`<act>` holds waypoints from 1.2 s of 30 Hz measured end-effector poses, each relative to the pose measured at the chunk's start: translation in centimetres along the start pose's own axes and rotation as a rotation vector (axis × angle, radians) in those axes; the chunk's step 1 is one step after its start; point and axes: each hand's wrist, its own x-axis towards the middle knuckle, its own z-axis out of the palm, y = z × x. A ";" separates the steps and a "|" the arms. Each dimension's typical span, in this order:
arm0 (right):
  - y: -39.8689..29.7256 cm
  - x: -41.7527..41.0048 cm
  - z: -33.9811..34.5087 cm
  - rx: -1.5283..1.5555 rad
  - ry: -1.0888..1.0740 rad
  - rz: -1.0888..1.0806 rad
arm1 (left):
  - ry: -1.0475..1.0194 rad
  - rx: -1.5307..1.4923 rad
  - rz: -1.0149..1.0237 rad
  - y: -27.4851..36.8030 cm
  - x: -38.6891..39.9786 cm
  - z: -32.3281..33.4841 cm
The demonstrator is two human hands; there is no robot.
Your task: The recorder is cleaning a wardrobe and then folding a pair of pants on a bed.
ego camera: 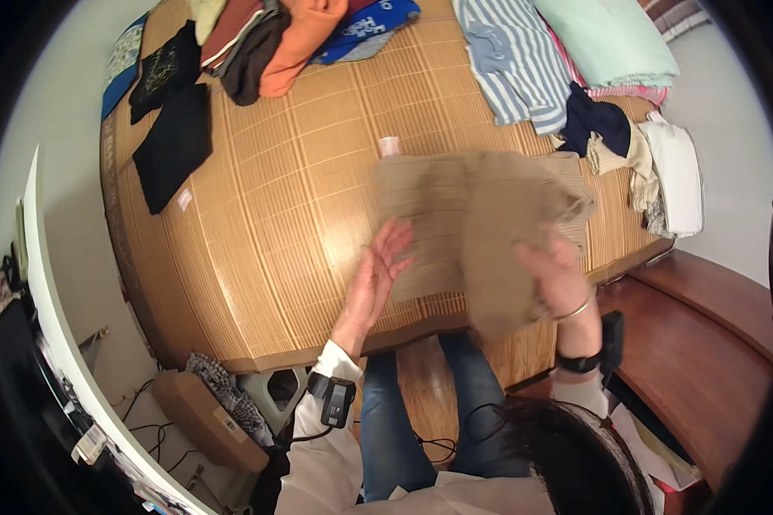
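A khaki-brown garment (428, 219) lies on the mat-covered bed before me, near its front edge. One part of the cloth is raised and blurred over the right half, beside my right hand (557, 270). That hand is blurred too, and I cannot tell whether its fingers grip the cloth. My left hand (386, 264) is at the garment's left edge, palm turned inward, fingers apart, holding nothing. A small pale tag (390, 146) shows at the garment's top left corner.
Black garments (174, 148) and an orange one (303, 45) lie at the far left. A striped blue-and-white garment (522, 71), a navy cloth (596, 119) and a folded white item (676, 180) lie at the right. Brown wooden furniture (689, 341) stands at the right.
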 end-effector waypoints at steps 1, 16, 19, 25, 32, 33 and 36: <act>0.9 -0.2 3.1 -0.092 -0.081 -0.045 | -0.012 -0.041 0.061 1.5 -0.7 -0.2; 12.9 1.3 43.0 -0.042 -0.811 -0.295 | 0.908 0.312 0.217 17.0 -19.6 -34.0; 17.7 3.0 35.3 -0.367 -0.560 -0.360 | 1.144 0.497 0.008 13.7 -20.2 -39.1; 19.6 3.9 20.9 -0.935 -0.169 -0.528 | 1.090 1.271 -0.060 8.3 -15.5 -39.9; 19.1 6.9 19.0 -1.234 -0.314 -0.511 | 1.230 1.609 -0.262 10.1 -14.3 -38.7; 18.8 7.9 17.6 -1.060 -0.318 -0.466 | 1.215 1.603 -0.260 10.3 -13.8 -37.4; 17.1 8.5 14.5 -1.230 -0.271 -0.432 | 0.897 1.860 0.441 12.0 -12.9 -33.4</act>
